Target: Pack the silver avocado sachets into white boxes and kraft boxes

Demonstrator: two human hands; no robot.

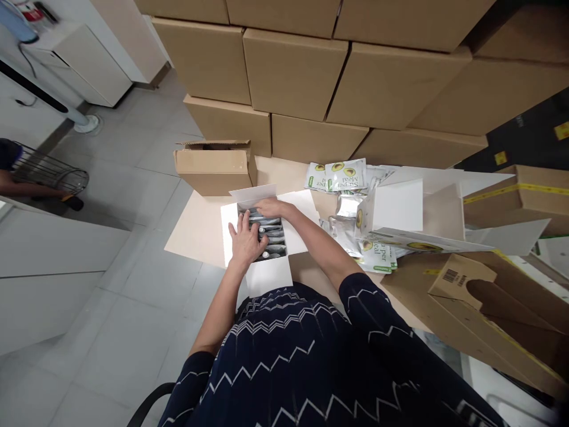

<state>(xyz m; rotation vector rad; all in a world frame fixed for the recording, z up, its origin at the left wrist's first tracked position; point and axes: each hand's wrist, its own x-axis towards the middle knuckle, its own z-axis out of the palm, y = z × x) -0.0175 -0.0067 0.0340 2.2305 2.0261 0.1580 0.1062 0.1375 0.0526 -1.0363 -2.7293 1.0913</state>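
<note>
An open white carton (268, 276) with its flaps folded out stands in front of me on the table. Inside it, silvery pouches (276, 241) stand upright in a row, some with pale caps or spouts. My left hand (247, 242) rests on the near-left part of the row, its fingers spread over the pouch tops. At the far end of the carton lies my right hand (272, 207), reaching in from the right. Its fingertips are down among the pouches and partly hidden, so I cannot make out whether they grip one.
Brown cartons (293, 74) are stacked behind the table. A smaller brown box (213, 169) stands behind the white carton. To the right lie printed avocado pouches (347, 176), an open white box (398, 204) and an open brown carton (507, 302). A person's arm (31, 187) shows far left.
</note>
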